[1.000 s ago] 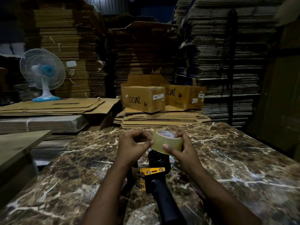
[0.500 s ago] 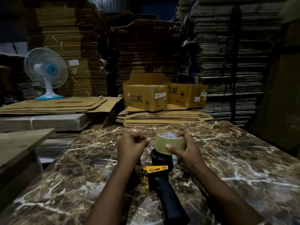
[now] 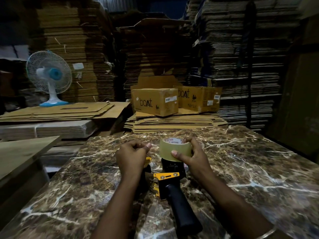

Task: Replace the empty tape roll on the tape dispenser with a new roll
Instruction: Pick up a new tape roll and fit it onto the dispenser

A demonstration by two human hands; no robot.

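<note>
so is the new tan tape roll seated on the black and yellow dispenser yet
Cannot tell. The tan tape roll, gripped by the right hand, sits directly atop the black and yellow dispenser; the hub is hidden.

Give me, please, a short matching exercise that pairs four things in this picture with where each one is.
Things:
1. tape roll
2. tape dispenser
3. fan
4. boxes marked "boat"

Places:
A. on flat cardboard, far left
B. lying on the marble table
C. in the right hand
D. on a cardboard stack behind the table

Pairs: 1-C, 2-B, 3-A, 4-D
</note>
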